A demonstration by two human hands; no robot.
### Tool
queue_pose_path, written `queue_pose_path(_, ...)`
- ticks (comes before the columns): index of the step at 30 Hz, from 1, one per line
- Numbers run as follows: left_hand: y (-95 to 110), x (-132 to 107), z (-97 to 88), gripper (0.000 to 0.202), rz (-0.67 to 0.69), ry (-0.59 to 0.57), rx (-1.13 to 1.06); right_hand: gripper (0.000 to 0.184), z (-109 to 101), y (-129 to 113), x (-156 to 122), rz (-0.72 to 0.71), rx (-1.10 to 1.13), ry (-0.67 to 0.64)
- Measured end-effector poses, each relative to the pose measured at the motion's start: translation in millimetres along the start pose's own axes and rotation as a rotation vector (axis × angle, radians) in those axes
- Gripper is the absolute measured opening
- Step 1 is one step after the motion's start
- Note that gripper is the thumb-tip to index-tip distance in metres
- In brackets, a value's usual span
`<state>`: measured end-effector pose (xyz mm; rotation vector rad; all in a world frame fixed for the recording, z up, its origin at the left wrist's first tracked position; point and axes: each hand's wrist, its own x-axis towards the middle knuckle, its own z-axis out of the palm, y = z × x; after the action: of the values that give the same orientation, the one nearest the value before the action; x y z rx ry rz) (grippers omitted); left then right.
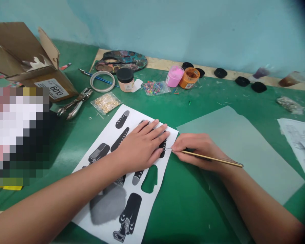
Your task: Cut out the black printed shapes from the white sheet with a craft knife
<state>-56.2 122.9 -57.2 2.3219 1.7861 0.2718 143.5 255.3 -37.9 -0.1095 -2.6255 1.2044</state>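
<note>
A white sheet of paper (156,200) with black printed shapes, among them shoe-like ones, lies slanted on the green tabletop. My left hand (144,145) rests flat on its upper part, fingers stretched out, covering some of the prints. Pinched in my right hand (197,149), at the sheet's right edge, is a slim gold-coloured pen-like tool (213,158). Its thin tip touches or hovers at a black print (163,149) beside my left fingers; I cannot tell which. A cut-out hole (149,179) in the sheet shows green beneath. A dark grey blurred patch (108,203) lies across its lower part.
Translucent sheet (244,142) at right, printed paper (300,145) beyond. Behind stand pink (174,76) and orange paint jars (189,78), a black-lidded jar (125,80), tape roll (102,81), and palette (122,61). Hole-punch pliers (77,103), eyelet bag (106,103) and cardboard box (51,81) are left.
</note>
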Motion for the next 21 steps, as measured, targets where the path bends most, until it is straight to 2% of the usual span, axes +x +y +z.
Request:
queue_pose_path(7, 1, 1, 0.0, 0.053, -0.001, 0.002, 0.01, 0.01, 3, 2, 0, 0.014, 0.015, 0.032)
queue_pose_path(12, 3, 0, 0.1, 0.054, -0.008, -0.007, 0.021, 0.007, 8, 6, 0, 0.202, 0.114, 0.226)
queue_pose_path(14, 3, 0, 0.3, 0.054, -0.006, -0.006, 0.026, 0.006, 10, 6, 0, 0.243, 0.099, 0.257)
queue_pose_path(21, 2, 0, 0.3, 0.054, -0.005, 0.003, 0.029, 0.011, 12, 7, 1, 0.067, 0.061, 0.177)
